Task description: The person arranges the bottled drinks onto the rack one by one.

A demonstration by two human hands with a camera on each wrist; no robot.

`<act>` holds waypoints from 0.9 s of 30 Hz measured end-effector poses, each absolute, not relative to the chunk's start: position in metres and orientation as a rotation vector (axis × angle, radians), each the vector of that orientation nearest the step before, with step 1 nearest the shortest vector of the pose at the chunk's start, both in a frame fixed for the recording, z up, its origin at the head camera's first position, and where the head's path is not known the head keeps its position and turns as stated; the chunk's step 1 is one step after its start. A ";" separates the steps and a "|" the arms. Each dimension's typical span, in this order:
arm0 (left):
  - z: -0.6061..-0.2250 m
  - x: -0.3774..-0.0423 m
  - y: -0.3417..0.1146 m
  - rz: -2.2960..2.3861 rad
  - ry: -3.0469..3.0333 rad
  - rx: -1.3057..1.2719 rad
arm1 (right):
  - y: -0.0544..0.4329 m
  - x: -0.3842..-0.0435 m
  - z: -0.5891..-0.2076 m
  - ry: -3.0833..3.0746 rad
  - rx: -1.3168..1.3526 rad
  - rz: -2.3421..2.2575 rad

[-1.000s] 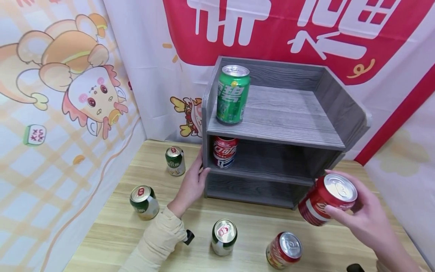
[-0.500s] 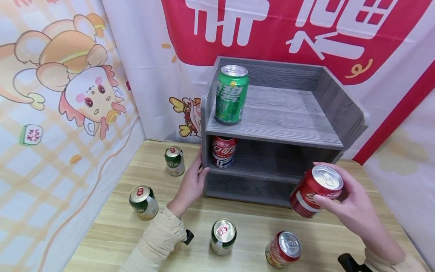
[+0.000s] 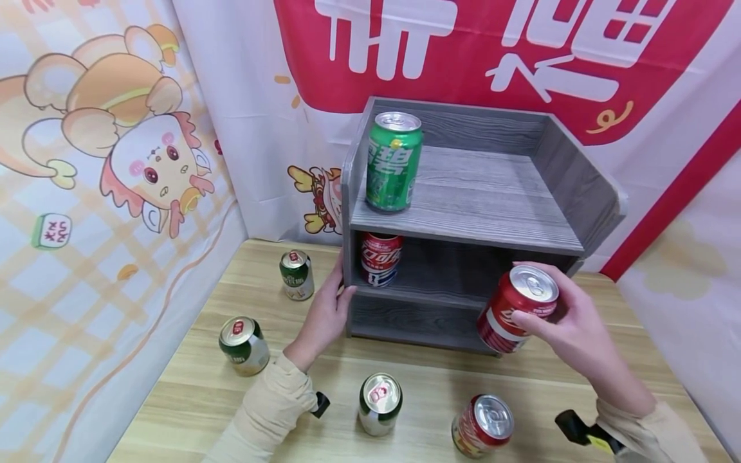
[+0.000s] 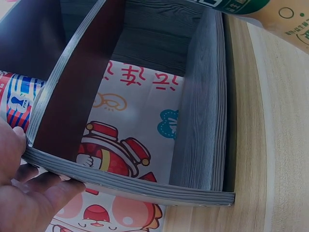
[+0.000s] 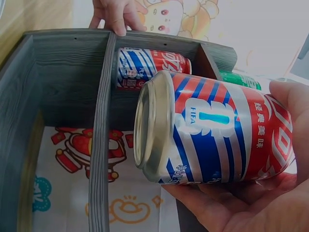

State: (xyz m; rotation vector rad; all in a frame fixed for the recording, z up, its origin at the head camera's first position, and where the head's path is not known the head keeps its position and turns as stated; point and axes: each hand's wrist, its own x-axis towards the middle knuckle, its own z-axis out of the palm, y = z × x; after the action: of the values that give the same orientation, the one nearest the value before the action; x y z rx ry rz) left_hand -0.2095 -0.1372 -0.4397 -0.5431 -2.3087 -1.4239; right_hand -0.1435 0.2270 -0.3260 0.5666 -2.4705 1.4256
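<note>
Thumb and fingers of the right hand (image 3: 570, 321) close round a striped red can (image 3: 506, 315), holding it tilted just in front of the right end of the shelf unit (image 3: 475, 199), outside its compartments; the left hand (image 3: 327, 315) grips the unit's left side panel. Behind the shelf unit hangs a softly creased red-and-white cloth (image 3: 475, 93), and beneath it spreads a pale, smooth table (image 3: 191, 411) with wood grain. Grey, streaky and straight-edged, the shelf unit itself looks like wood-effect board, its upper side corners cut at a slant. As things lie, the work seems partly done: a green can (image 3: 393, 162) stands upright on the unit's top deck at the left, and a shelved red can (image 3: 380, 260) directly below, in the middle compartment. Left to place, I judge, are the gripped can and perhaps those on the table: a rear green-and-white can (image 3: 297, 275) and a nearer green-and-white can (image 3: 245, 347) left of the shelf unit, a front green-and-white can (image 3: 380, 405) and a loose red can (image 3: 482, 426) before it. All are glossy metal cylinders with narrowed, silvery rims. Smallest are the ring-pulls, red on the green-and-white cans, silver on the striped one.
</note>
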 end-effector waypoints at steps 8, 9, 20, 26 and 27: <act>-0.440 -0.210 -0.137 -1.426 -2.305 -0.538 | 0.218 -0.154 -0.329 -2.447 0.560 1.479; -0.440 -0.210 -0.137 -1.428 -2.304 -0.538 | 0.217 -0.156 -0.329 -2.442 0.560 1.479; -0.441 -0.211 -0.137 -1.427 -2.306 -0.532 | 0.204 -0.172 -0.330 -2.483 0.541 1.453; -0.442 -0.210 -0.137 -1.420 -2.301 -0.535 | 0.195 -0.178 -0.329 -2.508 0.499 1.412; -0.442 -0.210 -0.137 -1.420 -2.299 -0.535 | 0.194 -0.179 -0.328 -2.518 0.486 1.403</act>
State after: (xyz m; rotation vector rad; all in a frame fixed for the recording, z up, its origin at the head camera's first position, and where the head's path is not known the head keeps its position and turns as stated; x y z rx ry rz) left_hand -0.2102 -0.1366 -0.4418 -0.5347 -2.2991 -1.4198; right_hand -0.1787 0.1936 -0.3284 0.4864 -2.5181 1.4033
